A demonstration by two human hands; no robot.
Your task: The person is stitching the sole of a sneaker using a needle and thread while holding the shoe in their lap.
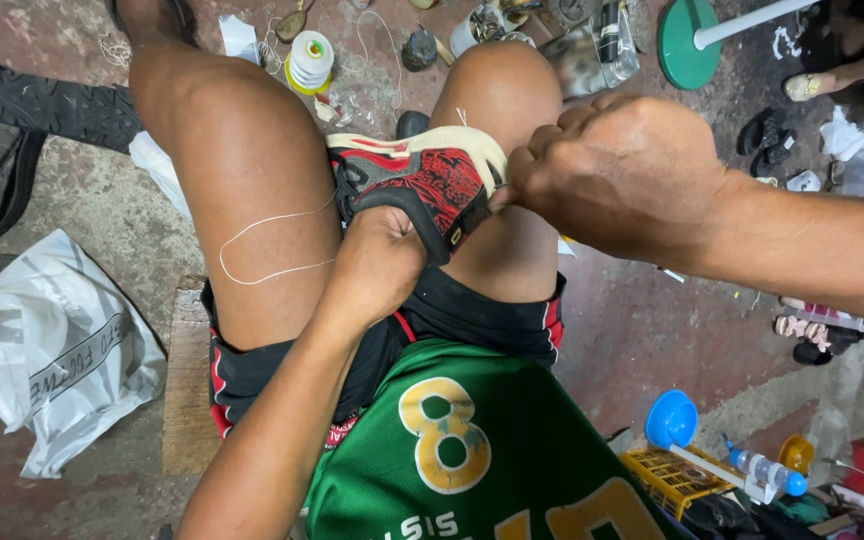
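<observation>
Your left hand (382, 265) gripping a red-and-black shoe (422, 185) with cream sole between your knees, your right hand (617, 170) fisted at its edge, white thread (262, 245) trailing over your thigh

Brightness: moderate, even, warm in tone.
Source: overhead, slightly ahead; soft sheen on both knees and on the right hand (624, 165).
Shadows: soft, falling between the thighs and under the shoe (420, 180); floor (642, 330) darker toward the right corners.
Glare: mild on the white bag (57, 350); no detail lost.
Focus: centre sharp; jersey (472, 440) at the bottom edge slightly soft.
Distortion: wide-angle stretch, forearms bulging toward the frame edges.
</observation>
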